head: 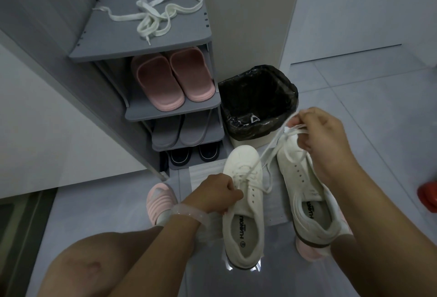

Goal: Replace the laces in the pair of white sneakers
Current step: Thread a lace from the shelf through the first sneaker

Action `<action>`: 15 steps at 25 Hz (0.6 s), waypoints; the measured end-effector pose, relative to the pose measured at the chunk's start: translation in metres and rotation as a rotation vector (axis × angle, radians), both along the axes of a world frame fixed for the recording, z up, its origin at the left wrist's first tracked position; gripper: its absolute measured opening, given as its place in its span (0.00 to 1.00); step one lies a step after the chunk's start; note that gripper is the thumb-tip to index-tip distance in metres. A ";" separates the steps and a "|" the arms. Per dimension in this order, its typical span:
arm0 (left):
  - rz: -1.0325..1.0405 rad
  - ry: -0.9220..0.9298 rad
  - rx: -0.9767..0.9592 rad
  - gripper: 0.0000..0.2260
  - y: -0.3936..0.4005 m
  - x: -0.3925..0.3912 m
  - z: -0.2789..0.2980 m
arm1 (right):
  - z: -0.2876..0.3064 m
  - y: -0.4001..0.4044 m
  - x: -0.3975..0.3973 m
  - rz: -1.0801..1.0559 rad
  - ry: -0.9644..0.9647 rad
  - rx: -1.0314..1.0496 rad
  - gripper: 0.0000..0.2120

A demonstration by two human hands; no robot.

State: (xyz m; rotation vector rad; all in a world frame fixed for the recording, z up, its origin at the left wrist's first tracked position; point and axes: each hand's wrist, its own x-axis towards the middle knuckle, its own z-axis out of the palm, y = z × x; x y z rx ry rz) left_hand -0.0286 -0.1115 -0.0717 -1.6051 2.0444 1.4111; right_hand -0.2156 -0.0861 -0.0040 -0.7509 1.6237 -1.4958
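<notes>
- My left hand (218, 193), low in the centre of the frame, is curled round the side of the left sneaker (243, 204), fingers closed on its upper near the eyelets.
- My right hand (324, 140), at the right of the frame, pinches a bunch of white lace (267, 152) between thumb and fingers; the lace runs taut down to the left sneaker's eyelets.
- The right sneaker (305, 192) lies just beside the left one, under my right forearm, its eyelets bare.
- Both sneakers sit over a pale mat (203, 171) on the floor.
- A loose pile of spare laces (156, 16) lies on top of the grey shoe rack (142, 50) in the upper left.
- Pink slippers (172, 79) stand on the shelf below.
- A bin with a black liner (257, 102) stands just right of the rack.
</notes>
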 end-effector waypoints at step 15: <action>-0.361 -0.115 -0.690 0.09 0.026 -0.052 -0.017 | 0.007 -0.007 0.015 0.162 0.119 -0.082 0.14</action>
